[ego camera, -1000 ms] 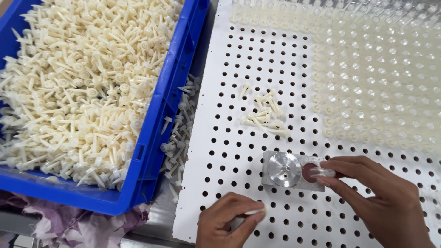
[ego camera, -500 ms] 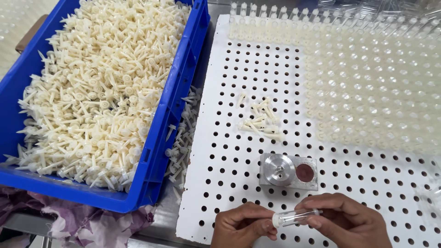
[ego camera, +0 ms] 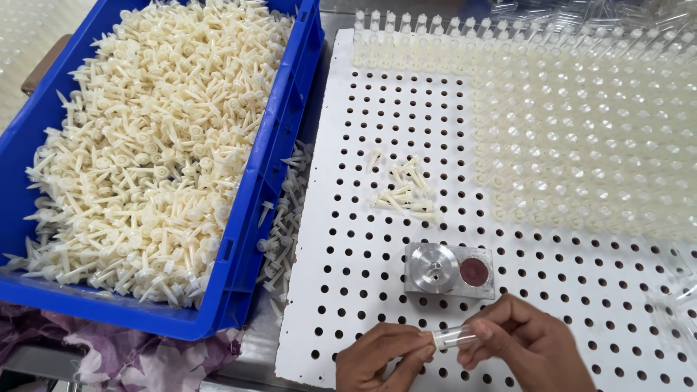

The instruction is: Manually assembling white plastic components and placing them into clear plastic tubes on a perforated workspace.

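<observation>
Far left: blue bin [ego camera: 287,181] heaped with cream plastic pins [ego camera: 152,138], sitting on purple cloth [ego camera: 145,356] at its near edge. More loose pins spilled in the gap [ego camera: 287,218] between bin and board.

Centre: white perforated board [ego camera: 348,290]. Small pile of pins [ego camera: 406,190] lies on it, near a metal block [ego camera: 450,270] just below. Block has a round silver boss on its left half and a dark red disc on its right half.

Bottom centre: left hand [ego camera: 381,356] pinches the left end of a clear tube [ego camera: 454,337] between fingertips. Tube lies roughly horizontal, held just above the board, right in front of the block.

Right hand [ego camera: 534,348] grips the tube's right end, fingers closed on it. Both hands touch the tube; neither touches the block.

Upper right: board holes filled with rows of clear tubes [ego camera: 581,145] standing upright, covering the top and right area. Lower rows of holes open.
</observation>
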